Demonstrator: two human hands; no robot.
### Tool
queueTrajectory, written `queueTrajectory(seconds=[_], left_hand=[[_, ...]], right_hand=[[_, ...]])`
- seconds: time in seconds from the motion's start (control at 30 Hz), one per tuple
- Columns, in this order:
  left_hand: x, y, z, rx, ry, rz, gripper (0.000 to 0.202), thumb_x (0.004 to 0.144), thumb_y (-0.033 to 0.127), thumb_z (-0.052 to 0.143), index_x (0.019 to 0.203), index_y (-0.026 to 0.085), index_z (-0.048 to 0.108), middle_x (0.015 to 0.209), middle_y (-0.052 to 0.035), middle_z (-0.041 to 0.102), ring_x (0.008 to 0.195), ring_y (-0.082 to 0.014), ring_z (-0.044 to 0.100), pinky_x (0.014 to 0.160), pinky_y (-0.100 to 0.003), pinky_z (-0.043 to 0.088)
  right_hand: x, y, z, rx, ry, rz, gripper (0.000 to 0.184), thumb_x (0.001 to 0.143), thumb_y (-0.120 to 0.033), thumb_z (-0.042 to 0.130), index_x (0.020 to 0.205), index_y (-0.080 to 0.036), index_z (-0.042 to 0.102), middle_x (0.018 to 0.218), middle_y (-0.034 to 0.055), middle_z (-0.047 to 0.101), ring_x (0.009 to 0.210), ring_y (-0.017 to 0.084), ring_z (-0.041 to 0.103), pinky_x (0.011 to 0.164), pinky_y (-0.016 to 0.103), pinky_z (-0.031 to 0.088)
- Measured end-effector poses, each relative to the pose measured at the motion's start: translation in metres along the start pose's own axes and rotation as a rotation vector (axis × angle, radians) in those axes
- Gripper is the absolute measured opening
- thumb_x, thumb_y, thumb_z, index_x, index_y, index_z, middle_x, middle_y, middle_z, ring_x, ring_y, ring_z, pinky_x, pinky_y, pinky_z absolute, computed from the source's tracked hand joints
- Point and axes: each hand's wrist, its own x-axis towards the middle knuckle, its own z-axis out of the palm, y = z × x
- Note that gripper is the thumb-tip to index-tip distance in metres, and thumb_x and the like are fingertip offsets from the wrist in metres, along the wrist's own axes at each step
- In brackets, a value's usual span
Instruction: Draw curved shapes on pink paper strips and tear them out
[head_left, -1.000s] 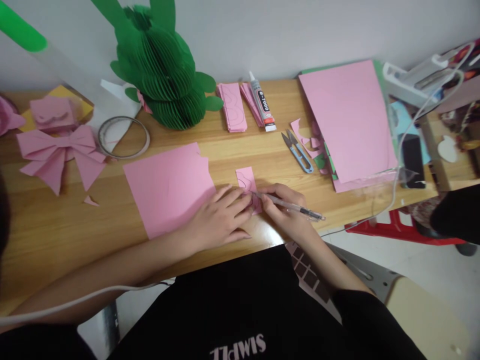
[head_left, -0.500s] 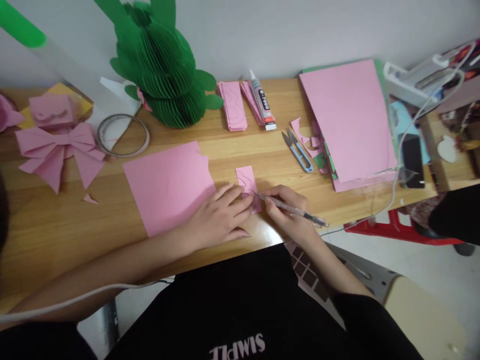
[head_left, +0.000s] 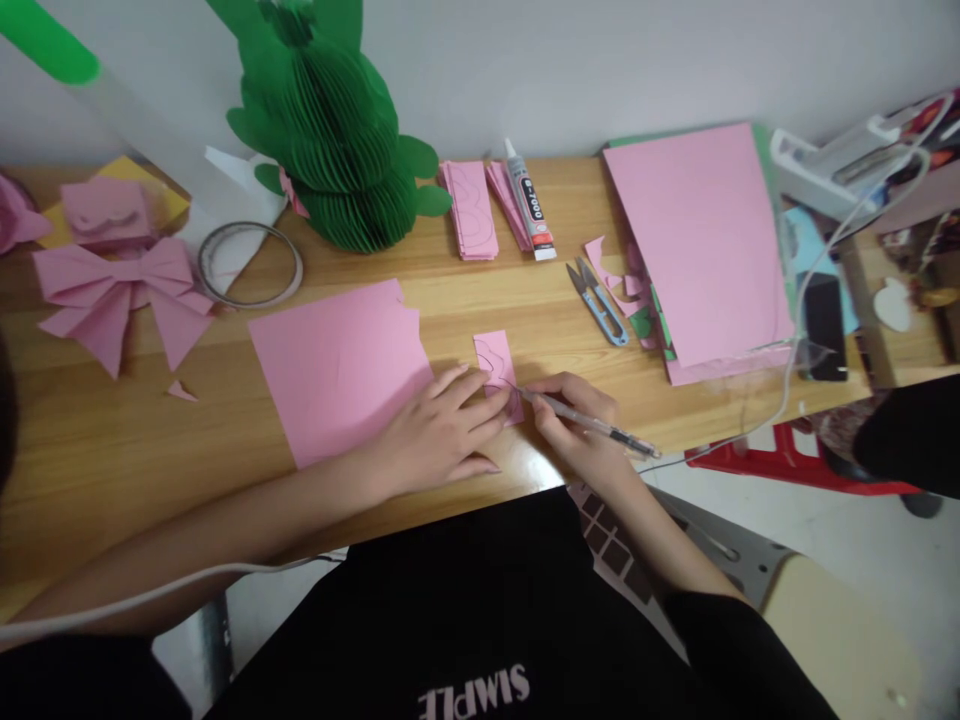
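Observation:
A small pink paper strip point(head_left: 493, 350) with a curved dark outline lies on the wooden table. My left hand point(head_left: 442, 430) rests flat with fingers spread, its fingertips pressing on the strip's left side. Between the fingers of my right hand point(head_left: 581, 415) is a slim clear pen point(head_left: 592, 424), its tip on or just over the strip's drawn line. Under the left hand's edge, a larger pink sheet point(head_left: 337, 365) with a notched corner lies flat. The lower part of the strip is partly covered by my left fingers.
Behind stand a glue tube point(head_left: 530, 205), outlined pink strips point(head_left: 471, 212) and a green honeycomb paper figure point(head_left: 337, 140). Thread snips point(head_left: 598, 305) lie by paper scraps and a pink paper stack point(head_left: 705, 250). At left are a tape roll point(head_left: 251, 265) and a pink paper bow point(head_left: 124, 290).
The view has shifted very slightly. The pen and both hands hold nearly the same places on the strip, and the drawn line near the pen tip looks slightly clearer.

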Motion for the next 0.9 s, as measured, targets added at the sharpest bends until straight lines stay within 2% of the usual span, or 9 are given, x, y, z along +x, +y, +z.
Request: queueTrajectory(seconds=[0.33, 0.57, 0.7, 0.9], left_hand=[[-0.001, 0.000, 0.001, 0.012, -0.009, -0.003, 0.056, 0.094, 0.057, 0.053, 0.130, 0.014, 0.061, 0.136, -0.0084, 0.063, 0.133, -0.0336, 0.044, 0.118, -0.048, 0.023], [-0.001, 0.001, 0.000, 0.003, -0.015, -0.007, 0.058, 0.096, 0.058, 0.051, 0.132, 0.014, 0.060, 0.137, -0.0095, 0.062, 0.133, -0.0340, 0.044, 0.117, -0.048, 0.023], [-0.001, 0.001, 0.002, -0.007, -0.050, -0.016, 0.061, 0.095, 0.060, 0.049, 0.136, 0.014, 0.057, 0.140, -0.0096, 0.060, 0.136, -0.0333, 0.041, 0.118, -0.049, 0.019], [-0.002, 0.002, 0.002, -0.010, -0.094, -0.055, 0.066, 0.097, 0.064, 0.039, 0.140, 0.017, 0.053, 0.145, -0.0056, 0.057, 0.139, -0.0314, 0.038, 0.120, -0.049, 0.010]], right_hand=[[-0.002, -0.001, -0.002, -0.019, 0.007, -0.026, 0.011, 0.084, -0.023, 0.056, 0.082, -0.020, 0.067, 0.070, 0.0021, 0.070, 0.057, 0.014, 0.063, 0.055, 0.025, 0.049], [-0.008, -0.004, -0.001, -0.015, 0.015, 0.005, 0.009, 0.081, -0.021, 0.056, 0.082, -0.021, 0.065, 0.070, 0.0005, 0.070, 0.053, 0.012, 0.061, 0.052, 0.024, 0.048], [-0.010, -0.003, -0.001, -0.004, 0.019, 0.002, 0.009, 0.081, -0.021, 0.056, 0.082, -0.021, 0.065, 0.069, 0.0002, 0.069, 0.055, 0.012, 0.061, 0.053, 0.024, 0.049], [-0.010, -0.003, 0.000, 0.007, 0.029, 0.001, 0.010, 0.082, -0.022, 0.056, 0.081, -0.020, 0.066, 0.069, 0.0005, 0.069, 0.053, 0.011, 0.059, 0.052, 0.024, 0.048]])
